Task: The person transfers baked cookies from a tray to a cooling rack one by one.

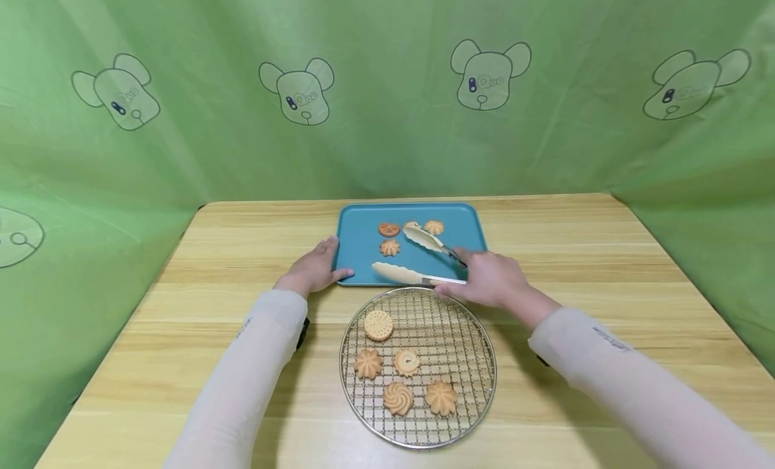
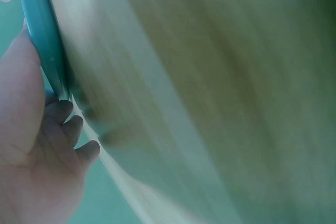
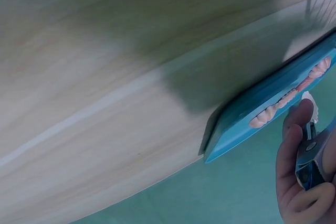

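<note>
My left hand [image 1: 311, 266] holds the left rim of a blue baking tray [image 1: 363, 257], its thumb over the edge and fingers along the outer side. In my right hand [image 1: 496, 278] is a pair of tongs [image 1: 399, 273] with pale scalloped tips, spread apart above the tray. One tip hangs over the back cookies and partly hides a small cookie [image 1: 412, 224]. Near it lie a brown pretzel-shaped cookie [image 1: 389, 229] and two flower-shaped cookies, one at the right [image 1: 434, 227] and one in front [image 1: 390, 247]. The right wrist view shows the tongs' hinge end [image 3: 310, 156] within the hand.
A round wire cooling rack [image 1: 466, 348] stands in front of the tray. On its left and front parts lie several cookies, among them a round dotted cookie [image 1: 378, 325] and a swirled cookie [image 1: 397, 398]. Green curtains [image 1: 387, 153] hang behind the wooden table [image 1: 563, 254].
</note>
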A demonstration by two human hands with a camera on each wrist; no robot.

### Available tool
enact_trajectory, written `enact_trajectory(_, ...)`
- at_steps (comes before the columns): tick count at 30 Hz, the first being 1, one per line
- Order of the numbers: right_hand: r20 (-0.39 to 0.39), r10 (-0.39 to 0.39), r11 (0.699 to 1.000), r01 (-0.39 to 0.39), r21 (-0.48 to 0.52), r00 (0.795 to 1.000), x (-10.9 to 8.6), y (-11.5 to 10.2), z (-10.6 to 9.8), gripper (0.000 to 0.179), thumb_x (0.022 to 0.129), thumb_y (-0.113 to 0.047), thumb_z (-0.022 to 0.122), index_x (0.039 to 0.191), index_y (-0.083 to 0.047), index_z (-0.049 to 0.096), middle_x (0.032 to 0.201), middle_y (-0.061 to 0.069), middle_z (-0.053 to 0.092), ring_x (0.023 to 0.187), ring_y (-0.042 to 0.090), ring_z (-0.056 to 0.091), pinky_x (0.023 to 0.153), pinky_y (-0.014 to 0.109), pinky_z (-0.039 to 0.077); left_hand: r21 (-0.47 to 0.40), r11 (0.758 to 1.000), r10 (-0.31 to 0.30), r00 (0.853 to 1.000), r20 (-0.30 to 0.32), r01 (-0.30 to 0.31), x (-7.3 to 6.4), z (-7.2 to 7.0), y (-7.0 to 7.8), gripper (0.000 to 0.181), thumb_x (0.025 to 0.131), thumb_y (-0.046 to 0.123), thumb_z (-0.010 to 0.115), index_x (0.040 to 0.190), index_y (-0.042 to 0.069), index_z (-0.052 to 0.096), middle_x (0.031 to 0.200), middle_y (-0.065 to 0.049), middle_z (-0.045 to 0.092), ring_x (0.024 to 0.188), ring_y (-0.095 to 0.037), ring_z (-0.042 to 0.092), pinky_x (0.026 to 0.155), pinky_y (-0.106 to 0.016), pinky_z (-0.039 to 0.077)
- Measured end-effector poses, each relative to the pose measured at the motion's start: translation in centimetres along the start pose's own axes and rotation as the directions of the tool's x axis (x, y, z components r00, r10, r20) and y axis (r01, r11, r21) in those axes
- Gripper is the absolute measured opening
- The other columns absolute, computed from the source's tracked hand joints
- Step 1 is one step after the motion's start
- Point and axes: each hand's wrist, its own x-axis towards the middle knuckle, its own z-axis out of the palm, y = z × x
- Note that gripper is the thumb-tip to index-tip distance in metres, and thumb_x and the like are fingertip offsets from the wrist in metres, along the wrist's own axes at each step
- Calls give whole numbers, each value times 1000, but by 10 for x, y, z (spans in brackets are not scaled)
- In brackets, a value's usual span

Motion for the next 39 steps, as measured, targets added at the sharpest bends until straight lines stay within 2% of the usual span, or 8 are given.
enact_trajectory(8,50,33,999,-33,1,998,6,-9,-3,98,78,-74,55,143,-2,41,110,19,66,80,29,63,51,37,49,3,1000,-3,1000,-1,3,-1,-1,0,91,94,55,48,151,-1,5,157,-15,6,143,-29,8,116,-38,10)
enact_trajectory(17,55,38,999,-36,-32,998,13,-17,-1,90,83,-69,54,142,-2,43,113,20,64,95,37,63,58,44,53,7,1000,-6,1000,-3,6,0,1,-1,91,93,57,46,151,0,4,158,-14,6,143,-29,8,116,-37,10)
enact_trajectory(26,44,32,999,-30,-44,999,14,-22,-2,86,84,-65,57,140,-1,45,97,15,68,76,28,63,47,34,48,1,1000,-5,1000,-2,5,-1,1,0,91,93,56,46,151,-1,4,157,-15,6,144,-29,7,116,-37,10)
enact_trajectory(39,26,53,996,-51,-72,998,18,-23,1,82,84,-63,59,140,-4,47,93,15,68,69,25,59,43,31,44,-8,1000,-5,1000,-13,4,0,1,0,91,93,55,47,151,-1,5,157,-15,6,143,-29,8,116,-38,10)
